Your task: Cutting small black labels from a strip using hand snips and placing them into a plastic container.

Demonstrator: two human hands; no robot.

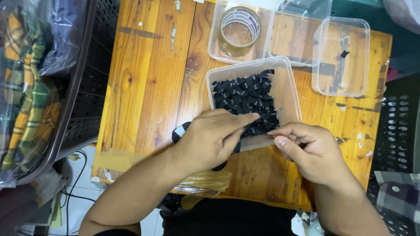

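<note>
A clear plastic tub [288, 89] on the wooden table [148, 87] holds a heap of small black fabric labels [245, 94]. My left hand [212, 137] rests at the tub's near edge, its fingers closed over a dark item with a white patch [179, 131]; the forefinger reaches into the heap. My right hand [306, 150] pinches one small black label [261, 131] between thumb and forefinger just beside the left fingertip.
Behind the tub stand more clear containers: one with a roll of brown tape [239, 29], an empty one [293, 39], and one [341, 57] holding a black scrap. A dark crate [83, 87] with bagged plaid cloth [26, 87] sits left. A black perforated surface [396, 126] lies right.
</note>
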